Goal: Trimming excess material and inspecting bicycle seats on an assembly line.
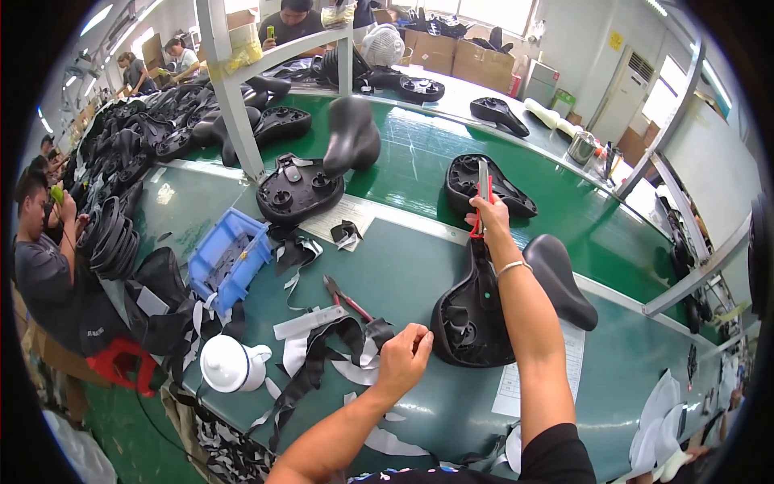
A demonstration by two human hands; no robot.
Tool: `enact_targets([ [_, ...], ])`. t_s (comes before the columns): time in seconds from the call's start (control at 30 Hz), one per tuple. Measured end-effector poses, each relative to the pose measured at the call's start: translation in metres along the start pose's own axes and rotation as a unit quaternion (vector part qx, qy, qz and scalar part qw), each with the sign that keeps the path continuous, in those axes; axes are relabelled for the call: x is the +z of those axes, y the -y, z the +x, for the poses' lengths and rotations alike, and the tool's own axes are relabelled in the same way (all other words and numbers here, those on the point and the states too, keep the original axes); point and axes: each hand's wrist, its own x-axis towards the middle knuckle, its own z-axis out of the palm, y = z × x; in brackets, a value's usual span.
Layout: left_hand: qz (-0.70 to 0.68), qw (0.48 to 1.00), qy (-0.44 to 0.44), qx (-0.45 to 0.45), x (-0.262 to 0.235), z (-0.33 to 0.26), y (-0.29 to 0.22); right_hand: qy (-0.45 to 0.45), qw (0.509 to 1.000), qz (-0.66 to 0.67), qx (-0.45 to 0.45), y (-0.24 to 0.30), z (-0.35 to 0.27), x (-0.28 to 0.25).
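Upturned black bicycle saddle (472,310) on the green desk (403,266), underside facing up, just in front of the person. Right hand (488,216) raised over its nose, grip clamped on a red-handled utility knife (482,194) with the blade pointing up. Left hand (403,355) at the saddle's rear edge, fingers pinched together on what looks like the cover's margin (too small to be sure). Trimming apparently mid-way: white and black offcut strips (339,355) already strewn beside the saddle, red-handled pliers (347,298) lying idle. Still more to do, judging by other upturned saddles (300,189) waiting on the conveyor beyond.
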Motion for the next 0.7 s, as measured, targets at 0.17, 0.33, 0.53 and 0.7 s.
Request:
enact_targets([
  [0.17, -0.149, 0.988, 0.018, -0.021, -0.009, 0.003, 0.003, 0.121, 0.986, 0.114, -0.002, 0.053, -0.106, -0.039],
  [0.33, -0.538, 0.802, 0.11, -0.234, -0.043, 0.024, -0.027, 0.211, 0.977, 0.039, -0.001, 0.046, -0.251, -0.1],
  [0.53, -0.327, 0.865, 0.256, -0.283, -0.072, -0.015, -0.031, 0.236, 0.959, -0.152, -0.043, -0.009, -0.365, -0.135],
  [0.7, -0.216, 0.9, 0.247, -0.286, -0.095, -0.034, -0.053, 0.172, 0.948, -0.199, -0.179, -0.025, -0.401, -0.166],
])
